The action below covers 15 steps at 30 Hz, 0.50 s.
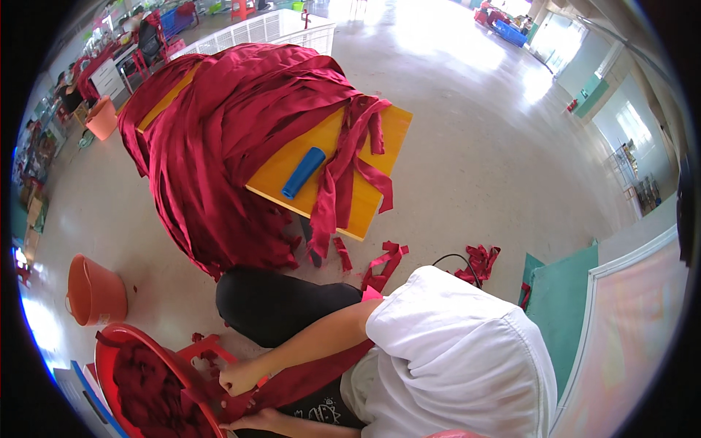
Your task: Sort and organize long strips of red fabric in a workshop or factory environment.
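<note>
A wide strip of dark red satin fabric point(321, 374) runs across my lap toward a red bucket point(191, 371) at the lower left. More crumpled red fabric point(155, 390) fills the bucket. My right hand point(239, 377) is closed in a fist just beside the bucket's rim, above the strip; what lies inside the fist is hidden. Below it, my left hand point(255, 421) is closed around the strip's end near the rim, its fingers partly covered by the fabric.
Ahead stands a yellow board point(398, 139) draped with a large heap of red strips point(241, 109); a blue tube point(303, 173) lies on it. Red scraps point(383, 263) litter the floor. An orange bucket point(95, 292) stands left, a white crate point(255, 28) behind the heap.
</note>
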Available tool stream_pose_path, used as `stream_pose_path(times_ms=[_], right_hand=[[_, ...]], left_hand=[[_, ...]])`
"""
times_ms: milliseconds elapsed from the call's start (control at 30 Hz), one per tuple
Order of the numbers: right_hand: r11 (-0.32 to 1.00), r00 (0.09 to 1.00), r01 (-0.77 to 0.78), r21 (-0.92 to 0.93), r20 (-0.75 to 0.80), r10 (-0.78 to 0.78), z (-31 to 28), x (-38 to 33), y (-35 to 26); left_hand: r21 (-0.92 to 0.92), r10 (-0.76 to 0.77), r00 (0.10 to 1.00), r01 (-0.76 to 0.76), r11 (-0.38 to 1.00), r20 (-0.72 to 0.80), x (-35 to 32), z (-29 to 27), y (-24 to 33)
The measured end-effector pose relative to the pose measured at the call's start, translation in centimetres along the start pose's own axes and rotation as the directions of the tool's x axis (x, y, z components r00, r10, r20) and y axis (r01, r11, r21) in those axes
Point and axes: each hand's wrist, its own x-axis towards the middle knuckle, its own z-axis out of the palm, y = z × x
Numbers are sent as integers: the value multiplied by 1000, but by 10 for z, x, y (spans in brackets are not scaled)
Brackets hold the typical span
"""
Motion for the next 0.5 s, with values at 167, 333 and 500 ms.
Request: stream_pose_path(times_ms=[167,333,500], right_hand=[[996,998,-48,76,41,45,-13,-10,-11],[991,987,129,42,92,-133,6,-6,-6],[999,977,-1,-48,212,12,-44,-17,-28]], left_hand=[[7,54,994,-54,999,-92,-10,18,4],[96,85,951,-59,994,-296,-15,-30,24],[-279,-41,993,8,960,-113,2,-33,14]])
